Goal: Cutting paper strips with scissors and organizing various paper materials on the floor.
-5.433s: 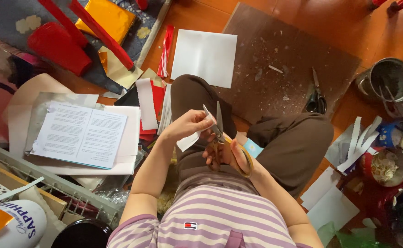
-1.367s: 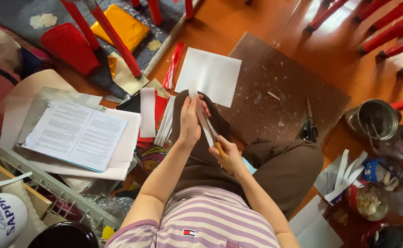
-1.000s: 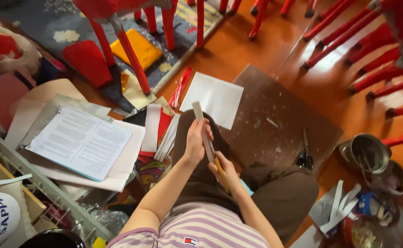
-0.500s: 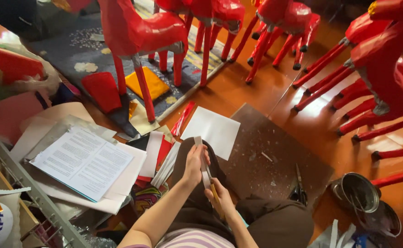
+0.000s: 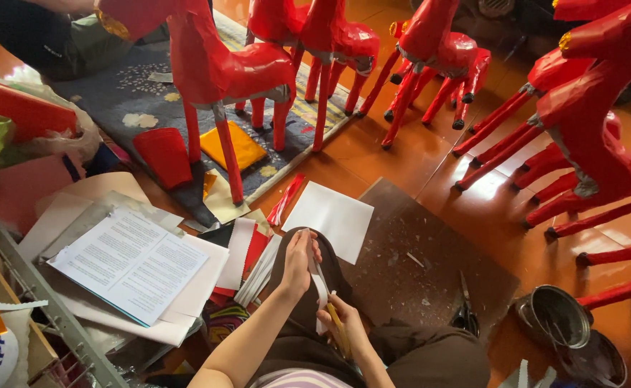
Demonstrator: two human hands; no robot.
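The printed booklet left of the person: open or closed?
Open. The printed booklet lies spread flat on a pile of paper sheets, two text pages showing, apart from both hands.

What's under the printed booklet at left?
The booklet lies on a stack of white and tan sheets, whose edges stick out around it. Whatever sits beneath the stack's middle is covered.

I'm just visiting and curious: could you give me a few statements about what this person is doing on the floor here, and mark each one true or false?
1. The left hand holds a white paper strip. True.
2. The right hand grips yellow-handled scissors. True.
3. The horse figures are blue. False: they are red.
4. The white sheet lies on the person's lap. False: it lies on the floor ahead of the knee.
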